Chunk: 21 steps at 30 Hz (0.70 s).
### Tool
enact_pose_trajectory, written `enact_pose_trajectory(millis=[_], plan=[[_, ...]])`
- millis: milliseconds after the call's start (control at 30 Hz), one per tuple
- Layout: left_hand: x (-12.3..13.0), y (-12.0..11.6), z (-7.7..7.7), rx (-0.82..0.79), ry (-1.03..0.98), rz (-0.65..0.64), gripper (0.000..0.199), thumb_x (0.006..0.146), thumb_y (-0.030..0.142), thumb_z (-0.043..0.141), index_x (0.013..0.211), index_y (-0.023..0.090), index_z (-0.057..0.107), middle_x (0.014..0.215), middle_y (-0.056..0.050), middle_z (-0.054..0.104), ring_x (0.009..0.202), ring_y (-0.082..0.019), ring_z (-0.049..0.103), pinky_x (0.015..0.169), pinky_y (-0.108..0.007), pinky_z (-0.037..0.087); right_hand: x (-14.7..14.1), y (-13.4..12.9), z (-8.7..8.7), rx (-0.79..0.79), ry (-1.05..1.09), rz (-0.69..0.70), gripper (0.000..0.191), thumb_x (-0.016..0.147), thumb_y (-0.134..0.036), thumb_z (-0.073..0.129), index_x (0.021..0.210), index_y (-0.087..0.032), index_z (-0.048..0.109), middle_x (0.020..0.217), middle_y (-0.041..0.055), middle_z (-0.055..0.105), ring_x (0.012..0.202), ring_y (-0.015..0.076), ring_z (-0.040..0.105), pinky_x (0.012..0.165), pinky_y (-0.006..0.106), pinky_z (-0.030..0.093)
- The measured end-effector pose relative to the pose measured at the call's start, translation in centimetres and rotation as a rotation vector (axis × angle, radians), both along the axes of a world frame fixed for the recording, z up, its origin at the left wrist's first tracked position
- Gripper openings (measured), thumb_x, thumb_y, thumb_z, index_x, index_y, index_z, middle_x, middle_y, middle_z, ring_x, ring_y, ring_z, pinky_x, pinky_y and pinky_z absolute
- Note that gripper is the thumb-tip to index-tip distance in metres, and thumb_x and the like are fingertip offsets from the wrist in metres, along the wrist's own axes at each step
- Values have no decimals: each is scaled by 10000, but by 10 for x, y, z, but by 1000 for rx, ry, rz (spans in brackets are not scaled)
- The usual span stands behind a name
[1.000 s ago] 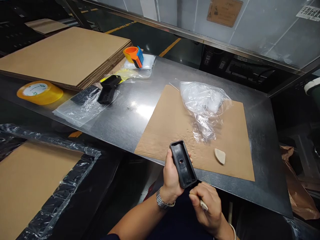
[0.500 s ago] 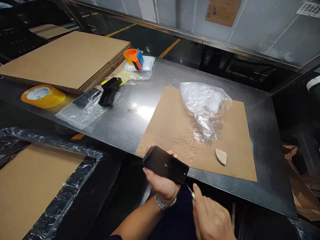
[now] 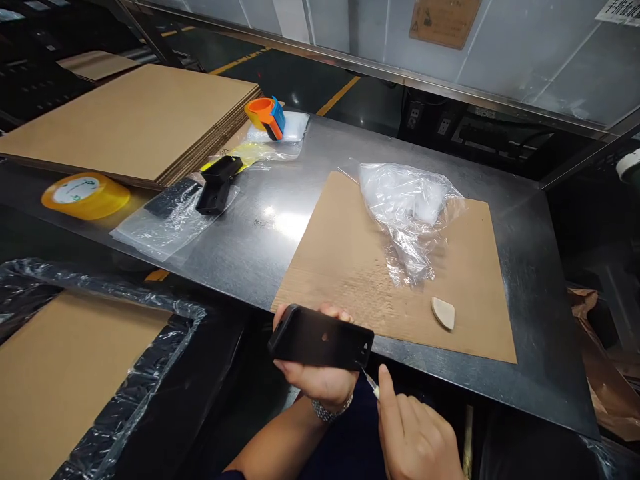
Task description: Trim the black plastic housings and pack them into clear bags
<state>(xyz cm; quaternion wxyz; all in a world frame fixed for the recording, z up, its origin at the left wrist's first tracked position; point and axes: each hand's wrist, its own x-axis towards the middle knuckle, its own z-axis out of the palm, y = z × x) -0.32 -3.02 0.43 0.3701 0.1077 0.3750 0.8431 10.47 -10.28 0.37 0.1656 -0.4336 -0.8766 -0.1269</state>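
Black part [image 3: 315, 338] sat gripped between left hand's [image 3: 320, 381] thumb and fingers by table's [image 3: 240, 253] near edge, long axis roughly along that edge, right end nearest right hand [image 3: 417, 430], which lay down-right, pinching knife [image 3: 375, 390], tip at that end, contact unclear.

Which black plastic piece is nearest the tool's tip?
The black piece held in the left hand; the thin tool in the right hand points at its end. The others lie farther left by clear bagging.
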Motion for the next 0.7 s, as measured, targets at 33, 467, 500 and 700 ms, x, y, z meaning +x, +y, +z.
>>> enact_pose_trajectory(millis=[33, 467, 500, 700], plan=[[0, 0, 1, -14, 8, 10, 367, 786, 593, 404, 1054, 408, 573, 699, 22, 592, 607, -144, 504, 600, -272, 456, 0, 0, 0, 1, 1, -2, 267, 837, -82, 468, 1022, 35, 620, 462, -24, 439, 389, 71, 396, 411, 252, 279], [-5, -5, 0, 31, 25, -5, 337, 791, 566, 415, 1058, 433, 571, 710, 24, 611, 614, -149, 510, 607, -283, 455, 0, -1, -2, -36, -5, 36, 269, 846, -90, 484, 1054, 38, 597, 475, -24, 461, 398, 65, 422, 397, 227, 303], [-5, -6, -1, 47, 21, -22, 332, 795, 560, 416, 1063, 436, 567, 725, 23, 618, 622, -149, 516, 619, -288, 460, 0, -1, -1, -40, -5, 36, 269, 848, -80, 469, 1054, 36, 596, 472, -26, 458, 397, 66, 421, 394, 227, 302], [-6, -9, -3, 41, 16, -29, 312, 783, 563, 445, 1046, 450, 568, 728, 23, 620, 627, -149, 524, 619, -290, 462, 1, -1, 1, -68, 6, 40, 279, 850, -44, 419, 1045, 44, 598, 473, -21, 443, 390, 73, 429, 382, 238, 290]])
